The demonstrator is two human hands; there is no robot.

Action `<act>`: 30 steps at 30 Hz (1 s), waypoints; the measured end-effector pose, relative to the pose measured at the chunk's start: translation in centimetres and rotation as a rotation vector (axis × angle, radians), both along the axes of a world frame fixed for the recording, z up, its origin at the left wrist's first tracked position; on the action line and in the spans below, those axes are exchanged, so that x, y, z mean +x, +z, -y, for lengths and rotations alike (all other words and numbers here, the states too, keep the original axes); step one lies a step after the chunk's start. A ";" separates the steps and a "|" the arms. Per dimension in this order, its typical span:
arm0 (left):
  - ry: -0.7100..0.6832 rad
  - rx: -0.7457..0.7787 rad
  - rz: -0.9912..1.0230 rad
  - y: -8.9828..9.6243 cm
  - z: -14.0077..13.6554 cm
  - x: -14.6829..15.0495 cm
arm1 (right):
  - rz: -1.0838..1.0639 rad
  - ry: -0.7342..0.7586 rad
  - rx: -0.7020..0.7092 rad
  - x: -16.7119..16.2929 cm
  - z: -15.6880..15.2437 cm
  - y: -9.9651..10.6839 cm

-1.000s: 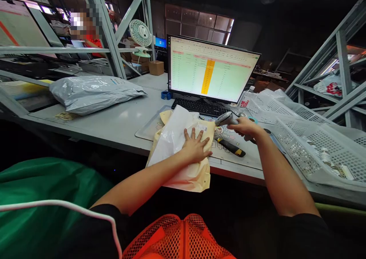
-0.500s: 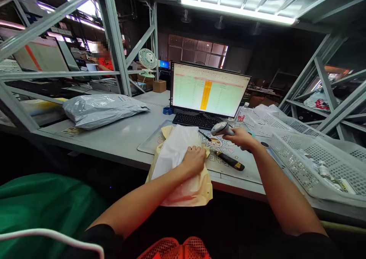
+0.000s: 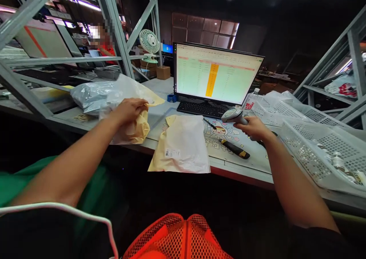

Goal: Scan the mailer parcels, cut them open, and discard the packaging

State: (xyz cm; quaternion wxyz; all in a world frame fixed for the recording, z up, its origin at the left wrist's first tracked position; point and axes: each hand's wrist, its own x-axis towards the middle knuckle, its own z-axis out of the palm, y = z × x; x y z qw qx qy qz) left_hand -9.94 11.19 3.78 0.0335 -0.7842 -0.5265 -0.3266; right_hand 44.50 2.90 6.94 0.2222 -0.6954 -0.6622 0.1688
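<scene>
My left hand [image 3: 130, 110] is closed on the edge of a white and yellow mailer bag [image 3: 140, 127], held over the left part of the desk in front of a grey plastic parcel [image 3: 90, 93]. A second mailer bag [image 3: 187, 140] with a small barcode label [image 3: 172, 153] lies flat at the desk's front edge, its lower end hanging over. In my right hand [image 3: 253, 128] is a barcode scanner [image 3: 234, 116], gripped by its handle, its head pointing left above the desk mat [image 3: 213, 150]. A black and yellow utility knife [image 3: 235, 149] and a pen [image 3: 209, 123] lie between the hands.
Behind the mat stand a keyboard [image 3: 200, 108] and a monitor [image 3: 217, 74]. White perforated baskets [image 3: 303, 144] with small bottles line the right side. A blue tape roll [image 3: 172, 98] and a fan [image 3: 149, 41] are further back. Metal frame posts [image 3: 113, 30] rise at left, a person beyond.
My left hand has moved left, carrying one mailer bag off the other, which now shows its label. The scanner stays in my right hand. The view has tilted down.
</scene>
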 end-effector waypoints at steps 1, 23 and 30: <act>0.019 -0.058 0.002 -1.2 -0.6 0.0 | 0.007 0.006 -0.006 -0.3 -0.1 -0.1; 0.132 -0.211 0.632 -13.4 17.6 8.6 | 0.151 0.742 -0.095 -12.9 6.1 1.4; -0.087 -0.108 0.397 -10.5 18.9 7.8 | 0.208 0.725 -0.151 -15.8 4.6 0.2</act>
